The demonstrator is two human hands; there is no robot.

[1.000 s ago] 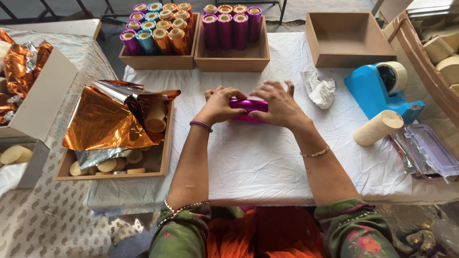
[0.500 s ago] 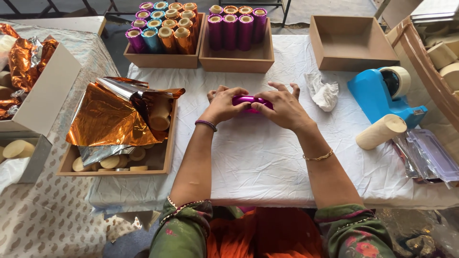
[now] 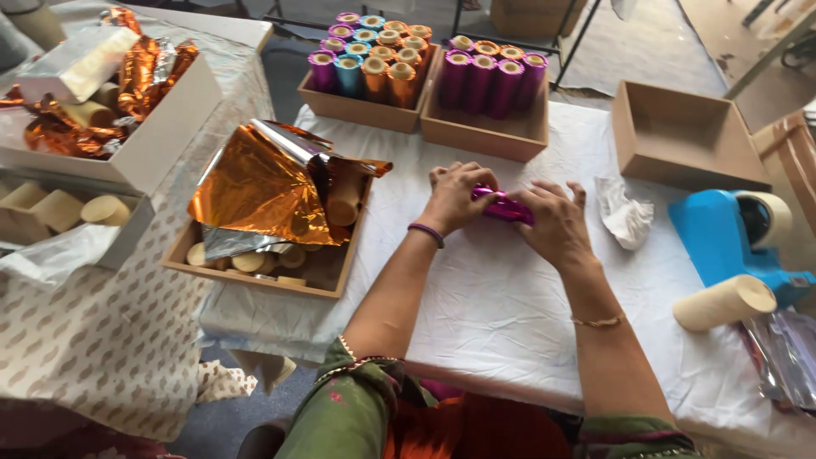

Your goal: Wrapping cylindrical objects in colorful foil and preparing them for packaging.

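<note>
A short tube wrapped in shiny magenta foil (image 3: 503,205) lies on the white tablecloth (image 3: 501,314) between my two hands. My left hand (image 3: 455,195) grips its left end with the fingers curled over it. My right hand (image 3: 554,223) covers its right end and presses down on the foil. Most of the tube is hidden under my fingers.
Two cardboard trays (image 3: 484,136) of upright foil-wrapped tubes stand at the back. An empty cardboard box (image 3: 688,140) sits back right. A tray with orange foil sheets (image 3: 263,183) and bare tubes is on the left. A blue tape dispenser (image 3: 731,238), a bare cardboard tube (image 3: 724,303) and crumpled paper (image 3: 625,214) lie right.
My hands have stayed on the magenta tube, with the fingers shifting over the foil. The camera has swung so the table sits further right in view.
</note>
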